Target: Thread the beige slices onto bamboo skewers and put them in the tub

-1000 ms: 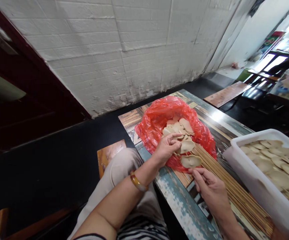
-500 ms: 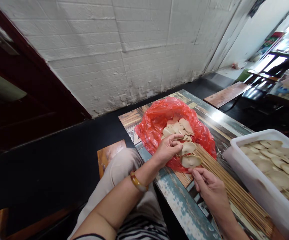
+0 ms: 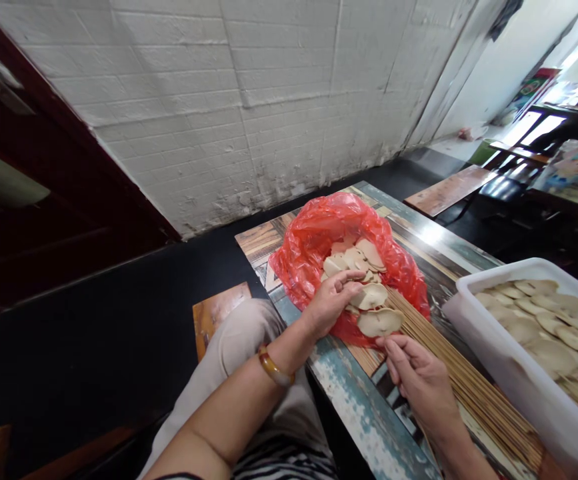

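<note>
Head view. The left hand [image 3: 336, 300] is nearly closed: thumb and forefinger pinch the left edge of the upper slice [image 3: 370, 297], which sits at the near side of the red plastic bag [image 3: 319, 213]. The right hand [image 3: 413, 373] is closed to a fingertip pinch just below the lower slice [image 3: 380, 323]; from here I cannot tell whether a stick lies between the fingertips. The two slices are one above the other, faces turned toward the person.

The bag lies open on the tabletop [image 3: 336, 380], its rim crumpled outward. Inside it rests a pile of pale slices [image 3: 356, 257]. A bundle of wooden sticks [image 3: 469, 380] runs from the bag's near side toward the person's right, passing beyond the right hand.

Right of the bundle stands a white tub [image 3: 499, 360], which contains more slices [image 3: 539, 313], overlapping, with sticks at the near end. A bracelet [image 3: 275, 367] encircles the left forearm. Beyond the tabletop rises a white wall [image 3: 279, 100]; a wooden bench [image 3: 451, 190] stands apart at right.
</note>
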`<state>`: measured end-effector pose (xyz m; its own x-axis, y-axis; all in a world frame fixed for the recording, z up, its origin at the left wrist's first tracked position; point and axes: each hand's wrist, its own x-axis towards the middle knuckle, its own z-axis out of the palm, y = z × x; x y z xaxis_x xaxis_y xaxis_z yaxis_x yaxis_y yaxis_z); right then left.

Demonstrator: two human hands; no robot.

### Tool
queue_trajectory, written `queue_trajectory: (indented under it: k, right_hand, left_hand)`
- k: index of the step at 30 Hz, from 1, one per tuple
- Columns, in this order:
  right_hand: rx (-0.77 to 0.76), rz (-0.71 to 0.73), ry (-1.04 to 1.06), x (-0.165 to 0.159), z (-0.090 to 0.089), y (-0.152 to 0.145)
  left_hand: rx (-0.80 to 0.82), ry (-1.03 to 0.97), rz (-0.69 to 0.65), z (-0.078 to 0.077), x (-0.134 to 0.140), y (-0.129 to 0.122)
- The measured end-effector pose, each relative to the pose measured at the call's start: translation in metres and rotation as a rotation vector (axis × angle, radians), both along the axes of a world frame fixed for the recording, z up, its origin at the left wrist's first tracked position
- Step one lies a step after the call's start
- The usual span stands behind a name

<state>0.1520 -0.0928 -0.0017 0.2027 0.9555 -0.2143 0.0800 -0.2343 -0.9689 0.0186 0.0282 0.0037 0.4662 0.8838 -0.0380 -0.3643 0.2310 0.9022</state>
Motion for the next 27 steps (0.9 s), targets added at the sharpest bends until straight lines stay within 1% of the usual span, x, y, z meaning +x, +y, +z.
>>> queue_trajectory:
  k: [7, 11, 14, 22, 27]
  right_hand:
    - [0.007, -0.015, -0.018, 0.0007, -0.003, 0.0006]
    - [0.021, -0.014, -0.062, -0.0001, -0.0025, -0.0001]
    - [0.031, -0.005, -0.075, -0.0004, -0.0024, -0.0003]
    - [0.016, 0.018, -0.012, 0.0007, -0.0015, 0.0004]
    - [-0.003, 0.009, 0.006, -0.0013, 0.0002, 0.0]
  left_hand:
    - [-0.037, -0.032, -0.084, -0.0018, -0.0003, 0.0006]
    - [0.002, 0.006, -0.116, -0.0024, -0.0007, 0.0004]
    - [0.026, 0.039, -0.114, -0.0018, -0.0009, 0.0001]
    - [0.028, 0.056, -0.114, 0.0008, -0.001, 0.0]
    - [0.005, 0.052, -0.124, 0.0001, -0.001, -0.0001]
